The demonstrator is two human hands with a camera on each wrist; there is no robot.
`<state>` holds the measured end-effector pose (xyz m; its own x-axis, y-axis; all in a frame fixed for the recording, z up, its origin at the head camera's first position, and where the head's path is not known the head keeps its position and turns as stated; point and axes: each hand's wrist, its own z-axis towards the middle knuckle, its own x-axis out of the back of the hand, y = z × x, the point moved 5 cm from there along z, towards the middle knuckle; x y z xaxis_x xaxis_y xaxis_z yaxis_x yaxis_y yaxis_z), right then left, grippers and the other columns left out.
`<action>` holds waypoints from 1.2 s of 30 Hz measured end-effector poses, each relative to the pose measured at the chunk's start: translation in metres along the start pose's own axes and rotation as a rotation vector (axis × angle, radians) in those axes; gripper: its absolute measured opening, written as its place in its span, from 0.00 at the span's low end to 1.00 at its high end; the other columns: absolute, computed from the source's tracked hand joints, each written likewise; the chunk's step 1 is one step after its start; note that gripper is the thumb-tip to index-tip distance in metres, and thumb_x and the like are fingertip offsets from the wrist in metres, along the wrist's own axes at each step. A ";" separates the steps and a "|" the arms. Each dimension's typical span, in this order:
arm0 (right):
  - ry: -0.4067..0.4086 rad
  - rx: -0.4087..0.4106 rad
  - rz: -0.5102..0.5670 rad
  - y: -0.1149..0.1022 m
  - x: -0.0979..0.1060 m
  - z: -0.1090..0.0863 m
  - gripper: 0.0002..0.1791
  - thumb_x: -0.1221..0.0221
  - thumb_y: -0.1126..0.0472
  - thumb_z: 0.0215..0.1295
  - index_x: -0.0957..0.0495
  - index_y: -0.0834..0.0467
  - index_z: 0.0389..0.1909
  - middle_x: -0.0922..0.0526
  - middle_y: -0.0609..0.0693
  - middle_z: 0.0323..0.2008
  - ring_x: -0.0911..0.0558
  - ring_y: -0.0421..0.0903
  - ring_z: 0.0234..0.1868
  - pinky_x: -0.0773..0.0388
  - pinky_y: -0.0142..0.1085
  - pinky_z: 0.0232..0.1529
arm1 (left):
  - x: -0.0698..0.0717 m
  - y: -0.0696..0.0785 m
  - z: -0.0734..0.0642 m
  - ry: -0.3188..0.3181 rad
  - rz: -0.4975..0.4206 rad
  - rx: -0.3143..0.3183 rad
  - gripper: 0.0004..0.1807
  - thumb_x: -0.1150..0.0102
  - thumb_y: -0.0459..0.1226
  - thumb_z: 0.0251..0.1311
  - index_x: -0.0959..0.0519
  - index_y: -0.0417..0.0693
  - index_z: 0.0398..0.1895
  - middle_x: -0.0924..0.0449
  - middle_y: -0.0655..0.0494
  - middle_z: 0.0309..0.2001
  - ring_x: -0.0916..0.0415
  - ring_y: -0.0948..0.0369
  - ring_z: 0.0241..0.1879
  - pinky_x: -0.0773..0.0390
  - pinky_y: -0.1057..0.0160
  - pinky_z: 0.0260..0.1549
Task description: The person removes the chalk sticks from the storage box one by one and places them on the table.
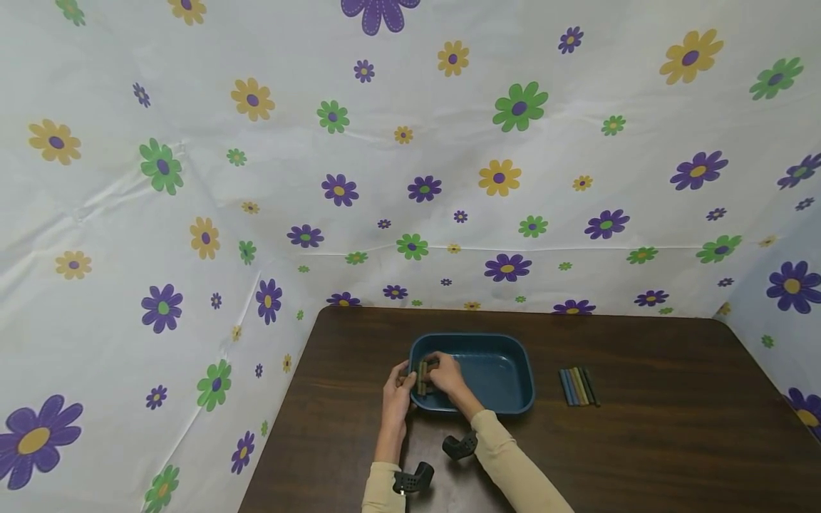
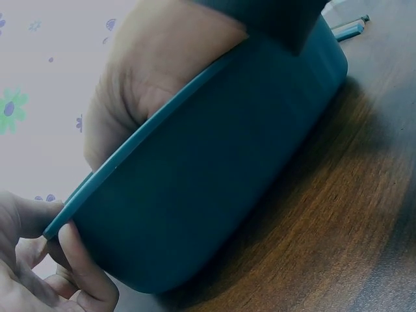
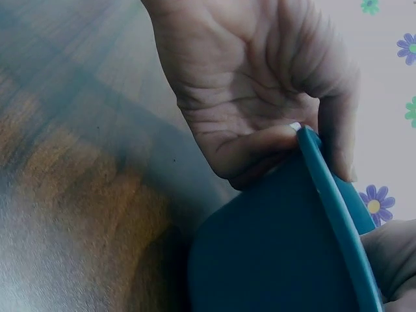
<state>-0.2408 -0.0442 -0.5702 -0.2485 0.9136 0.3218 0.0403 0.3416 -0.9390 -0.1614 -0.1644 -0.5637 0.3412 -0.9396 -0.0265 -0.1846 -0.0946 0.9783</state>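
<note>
Dark wooden table (image 1: 641, 456) carries loose crayons (image 1: 579, 386) beside the tub (image 1: 507, 370).

sticks (image 1: 579, 386) right of tray (image 1: 507, 399), on table (image 1: 673, 456)

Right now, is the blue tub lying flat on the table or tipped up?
Flat, it seems. In the head view the blue tub sits level on the table, opening upward, while both hands meet at its left rim.

Even, soft light in the head view; both wrist views dim and blurred.
</note>
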 end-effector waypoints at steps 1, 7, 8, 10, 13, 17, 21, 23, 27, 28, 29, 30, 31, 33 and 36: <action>0.001 -0.006 0.006 0.000 0.001 0.000 0.20 0.35 0.78 0.50 0.18 0.72 0.48 0.13 0.64 0.37 0.15 0.53 0.37 0.17 0.41 0.36 | 0.000 0.004 -0.002 -0.007 0.000 0.000 0.21 0.46 0.33 0.76 0.28 0.32 0.67 0.23 0.36 0.40 0.33 0.61 0.24 0.30 0.63 0.23; -0.046 -0.054 0.120 -0.003 0.012 -0.002 0.21 0.39 0.78 0.60 0.22 0.74 0.56 0.15 0.67 0.41 0.13 0.56 0.34 0.14 0.45 0.32 | -0.001 0.032 -0.021 -0.041 -0.002 -0.013 0.22 0.47 0.31 0.75 0.29 0.28 0.67 0.23 0.38 0.39 0.29 0.57 0.27 0.27 0.62 0.26; -0.052 -0.060 0.143 -0.004 0.014 -0.002 0.21 0.39 0.78 0.61 0.23 0.74 0.56 0.15 0.68 0.43 0.13 0.56 0.35 0.14 0.45 0.33 | -0.001 0.035 -0.023 -0.042 -0.002 -0.013 0.22 0.47 0.31 0.75 0.29 0.28 0.67 0.23 0.40 0.38 0.29 0.57 0.28 0.27 0.62 0.26; -0.064 -0.071 0.187 -0.005 0.019 -0.003 0.21 0.40 0.78 0.63 0.24 0.75 0.58 0.17 0.70 0.45 0.13 0.58 0.37 0.14 0.46 0.34 | -0.001 0.035 -0.023 -0.043 -0.003 -0.016 0.22 0.47 0.31 0.76 0.30 0.28 0.67 0.23 0.42 0.37 0.29 0.57 0.27 0.27 0.63 0.26; -0.077 -0.079 0.238 -0.008 0.024 -0.003 0.22 0.40 0.79 0.63 0.25 0.75 0.59 0.17 0.72 0.48 0.13 0.60 0.41 0.14 0.48 0.36 | -0.001 0.026 -0.017 -0.039 -0.009 -0.015 0.22 0.47 0.31 0.76 0.30 0.28 0.67 0.24 0.42 0.37 0.30 0.58 0.26 0.27 0.63 0.25; -0.090 -0.081 0.272 -0.011 0.032 -0.004 0.23 0.39 0.79 0.63 0.25 0.75 0.60 0.18 0.72 0.49 0.14 0.60 0.43 0.14 0.49 0.39 | -0.002 0.004 -0.004 -0.018 -0.010 -0.009 0.22 0.47 0.32 0.76 0.29 0.30 0.68 0.23 0.39 0.38 0.32 0.60 0.24 0.30 0.65 0.22; -0.090 -0.087 0.306 -0.012 0.043 -0.005 0.23 0.39 0.78 0.64 0.25 0.74 0.60 0.18 0.70 0.51 0.14 0.59 0.44 0.15 0.51 0.41 | -0.002 -0.007 0.002 0.006 -0.013 -0.008 0.22 0.45 0.34 0.75 0.27 0.34 0.67 0.23 0.42 0.38 0.33 0.63 0.22 0.32 0.67 0.20; -0.087 -0.101 0.331 -0.011 0.051 -0.006 0.23 0.38 0.77 0.64 0.24 0.72 0.61 0.18 0.69 0.52 0.14 0.58 0.45 0.15 0.52 0.43 | -0.002 -0.008 0.002 0.010 -0.014 -0.012 0.21 0.44 0.35 0.75 0.27 0.35 0.67 0.23 0.43 0.38 0.33 0.63 0.22 0.31 0.67 0.20; -0.088 -0.129 0.385 -0.009 0.067 -0.007 0.24 0.38 0.76 0.66 0.25 0.71 0.64 0.20 0.69 0.55 0.15 0.57 0.47 0.16 0.53 0.47 | -0.002 -0.006 0.002 0.008 -0.007 -0.029 0.22 0.45 0.34 0.75 0.28 0.32 0.67 0.23 0.43 0.37 0.32 0.63 0.22 0.31 0.67 0.20; -0.088 -0.134 0.397 -0.009 0.072 -0.007 0.24 0.39 0.75 0.67 0.26 0.70 0.64 0.21 0.69 0.56 0.15 0.57 0.47 0.16 0.52 0.47 | -0.002 -0.004 0.001 0.006 -0.004 -0.026 0.22 0.45 0.33 0.75 0.28 0.31 0.67 0.23 0.42 0.37 0.32 0.62 0.23 0.30 0.66 0.20; -0.088 -0.136 0.409 -0.008 0.076 -0.007 0.25 0.39 0.75 0.67 0.27 0.70 0.65 0.21 0.69 0.56 0.15 0.58 0.48 0.16 0.52 0.47 | -0.002 0.001 -0.002 0.002 0.000 -0.027 0.21 0.46 0.33 0.75 0.29 0.30 0.67 0.24 0.41 0.37 0.32 0.62 0.23 0.30 0.65 0.21; -0.092 -0.136 0.419 -0.008 0.081 -0.007 0.26 0.39 0.75 0.68 0.28 0.70 0.67 0.22 0.70 0.57 0.15 0.60 0.49 0.16 0.52 0.48 | -0.002 0.006 -0.005 -0.003 0.001 -0.025 0.21 0.46 0.32 0.75 0.29 0.29 0.66 0.24 0.40 0.37 0.31 0.61 0.24 0.29 0.64 0.22; -0.095 -0.135 0.430 -0.008 0.086 -0.007 0.26 0.40 0.75 0.68 0.28 0.70 0.68 0.23 0.71 0.58 0.16 0.62 0.51 0.16 0.52 0.48 | -0.002 0.013 -0.010 -0.008 0.002 -0.025 0.21 0.47 0.31 0.75 0.29 0.28 0.66 0.24 0.40 0.37 0.31 0.61 0.24 0.28 0.64 0.22; -0.099 -0.136 0.443 -0.008 0.095 -0.007 0.27 0.40 0.74 0.70 0.30 0.70 0.69 0.24 0.72 0.60 0.18 0.65 0.55 0.17 0.51 0.49 | -0.002 0.018 -0.013 -0.013 -0.003 -0.023 0.21 0.47 0.31 0.75 0.29 0.28 0.66 0.24 0.38 0.38 0.31 0.60 0.24 0.28 0.64 0.23; -0.098 -0.135 0.465 -0.008 0.108 -0.008 0.28 0.41 0.74 0.71 0.32 0.70 0.71 0.25 0.72 0.61 0.21 0.67 0.58 0.17 0.50 0.49 | -0.001 0.010 -0.009 -0.007 -0.012 -0.022 0.21 0.45 0.33 0.75 0.28 0.32 0.67 0.24 0.41 0.38 0.31 0.62 0.23 0.28 0.66 0.23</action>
<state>-0.2605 0.0536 -0.5274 -0.2641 0.9532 -0.1468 0.2916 -0.0662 -0.9543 -0.1556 -0.1616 -0.5521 0.3370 -0.9407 -0.0397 -0.1601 -0.0988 0.9822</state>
